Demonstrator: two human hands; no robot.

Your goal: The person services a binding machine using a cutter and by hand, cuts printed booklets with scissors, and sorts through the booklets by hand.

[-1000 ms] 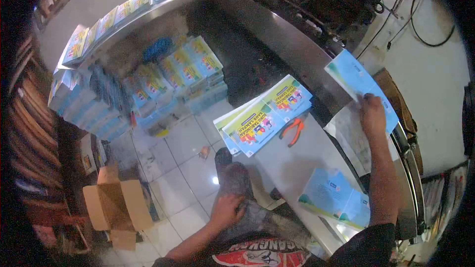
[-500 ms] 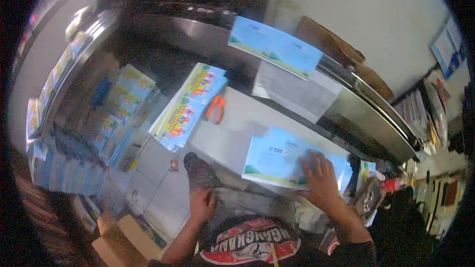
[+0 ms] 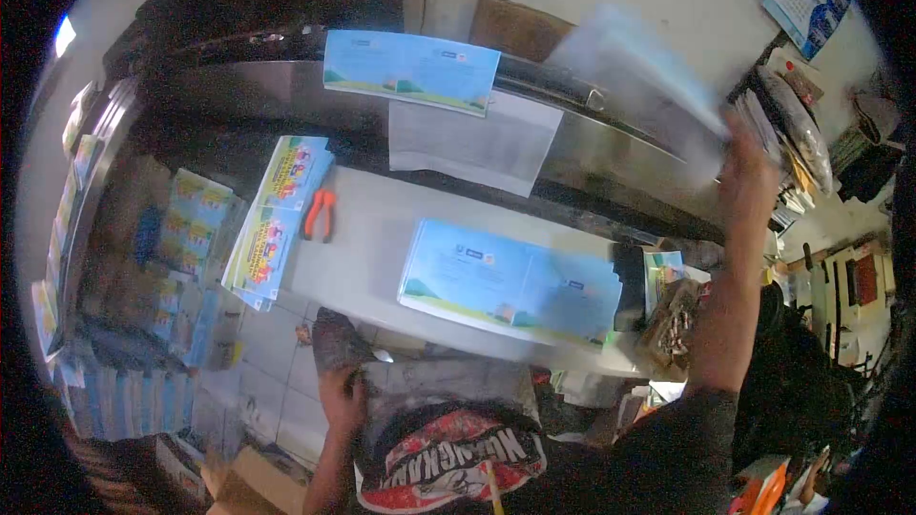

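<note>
Raised at the right, my right hand [image 3: 751,167] is closed on the edge of a light blue printed sheet [image 3: 658,67], blurred by motion. My left hand [image 3: 343,396] rests low near my lap; its fingers are curled, and whether they hold anything is hidden. A stack of blue sheets [image 3: 506,281] lies on the white bench [image 3: 367,219]. To its left are orange-handled pliers [image 3: 320,216] and a stack of yellow and blue covers [image 3: 277,219]. Another blue sheet [image 3: 410,72] lies on the far ledge, above a grey-white sheet [image 3: 472,145].
Stacks of printed booklets [image 3: 191,219] stand at the left, with more bundles [image 3: 129,401] lower down. An open cardboard box [image 3: 258,486] is on the floor. A brown object [image 3: 668,324] sits by the bench's right end. Papers fill a rack at the right.
My right hand has risen from the bench stack, now with a sheet in it. The view has swung right, so the bench items appear further left. My left hand stays low.
</note>
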